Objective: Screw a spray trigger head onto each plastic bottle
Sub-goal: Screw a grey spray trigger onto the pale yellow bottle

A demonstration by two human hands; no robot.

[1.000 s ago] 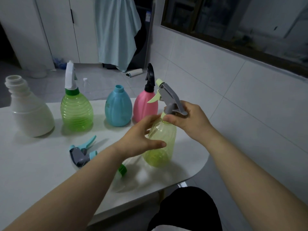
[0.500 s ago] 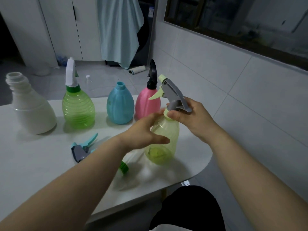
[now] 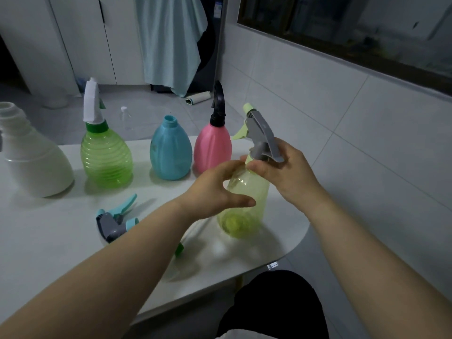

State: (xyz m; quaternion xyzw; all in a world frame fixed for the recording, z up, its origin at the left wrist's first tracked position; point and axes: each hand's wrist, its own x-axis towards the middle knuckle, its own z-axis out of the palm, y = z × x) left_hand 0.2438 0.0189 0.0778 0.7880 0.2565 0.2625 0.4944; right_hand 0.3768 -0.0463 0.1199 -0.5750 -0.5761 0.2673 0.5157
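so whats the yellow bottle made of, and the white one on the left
Yellow bottle: looks like thin translucent plastic, glossy; its far side and base show through the wall. White bottle: opaque plastic, smooth with a soft sheen, moulded threads at the neck. Exact plastic type unclear.

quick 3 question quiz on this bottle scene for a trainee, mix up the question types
1. True or false: the blue bottle already has a trigger head.
2. Which bottle are both hands on? A) pink B) yellow C) white
3. Fill in: a loose grey and teal trigger head lies on the ____.

Key:
1. False; its neck is bare.
2. B; the left hand steadies the yellow bottle, and the right hand grips at its grey trigger head.
3. table
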